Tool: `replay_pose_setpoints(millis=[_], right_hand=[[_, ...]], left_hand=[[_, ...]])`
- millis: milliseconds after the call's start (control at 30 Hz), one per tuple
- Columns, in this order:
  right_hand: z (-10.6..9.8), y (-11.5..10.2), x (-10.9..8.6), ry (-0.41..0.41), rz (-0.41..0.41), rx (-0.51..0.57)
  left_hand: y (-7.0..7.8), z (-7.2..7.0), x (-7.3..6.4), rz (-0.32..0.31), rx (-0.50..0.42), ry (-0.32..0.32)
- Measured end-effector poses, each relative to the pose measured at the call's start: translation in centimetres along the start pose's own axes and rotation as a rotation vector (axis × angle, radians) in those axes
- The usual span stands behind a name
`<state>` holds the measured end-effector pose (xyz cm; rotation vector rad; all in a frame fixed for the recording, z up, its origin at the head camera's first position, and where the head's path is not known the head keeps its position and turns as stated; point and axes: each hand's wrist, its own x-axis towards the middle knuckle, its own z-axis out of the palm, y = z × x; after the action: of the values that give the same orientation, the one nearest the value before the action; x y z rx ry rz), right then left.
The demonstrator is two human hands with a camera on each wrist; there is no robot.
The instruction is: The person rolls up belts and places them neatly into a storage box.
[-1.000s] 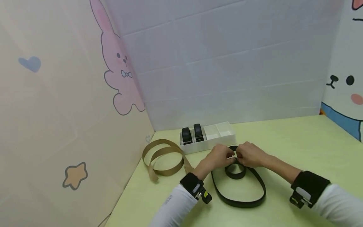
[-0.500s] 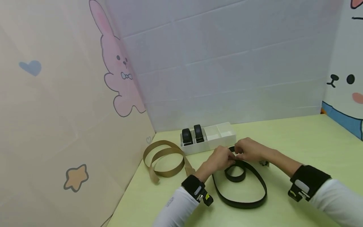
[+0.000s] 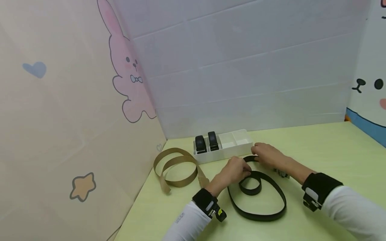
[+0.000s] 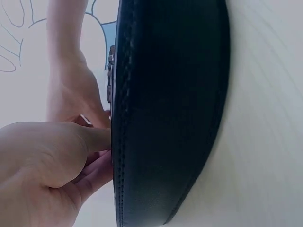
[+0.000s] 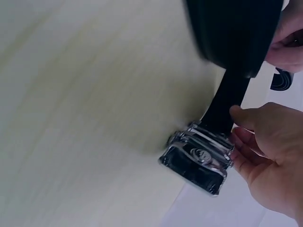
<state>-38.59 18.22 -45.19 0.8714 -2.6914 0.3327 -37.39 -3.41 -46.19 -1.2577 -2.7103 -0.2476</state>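
A black belt (image 3: 261, 217) lies on edge on the table in a wide loop, with a small coil at its inner end. My left hand (image 3: 236, 171) pinches the belt near the top of the coil. Farther back, my right hand (image 3: 269, 155) holds the same belt close to its buckle end. In the right wrist view, the silver buckle (image 5: 201, 158) hangs just beside the thumb and fingers of that hand. The belt's broad face fills the middle of the left wrist view and hides the left fingertips.
Behind the hands stands a white compartment tray (image 3: 224, 153) with two rolled black belts (image 3: 200, 144) in its left sections. A tan belt (image 3: 181, 183) lies loosely looped to the left. Printed fabric walls close off the left and back of the table.
My right hand has moved back and away from the left hand along the belt. The buckle has come into sight beneath the right wrist. My left hand stays near the coil.
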Motion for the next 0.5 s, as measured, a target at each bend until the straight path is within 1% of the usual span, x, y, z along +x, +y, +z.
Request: replay_pose_setpoints(millis=[100, 200, 367, 500], right_hand=[[-0.1, 0.5, -0.2, -0.018, 0.04, -0.001], [-0.8, 1.1, -0.9, -0.048, 0.083, 0.038], [-2.9, 2.9, -3.3, -0.075, 0.147, 0.1], [-4.1, 5.3, -5.6, -0.134, 0.243, 0.104]], left_hand=[[0.0, 0.0, -0.2, -0.013, -0.016, 0.003], [-0.1, -0.1, -0.4, -0.018, -0.012, -0.002], [-0.3, -0.5, -0.9, -0.026, 0.021, -0.005], [-0.5, -0.6, -1.3, -0.001, 0.067, 0.005]])
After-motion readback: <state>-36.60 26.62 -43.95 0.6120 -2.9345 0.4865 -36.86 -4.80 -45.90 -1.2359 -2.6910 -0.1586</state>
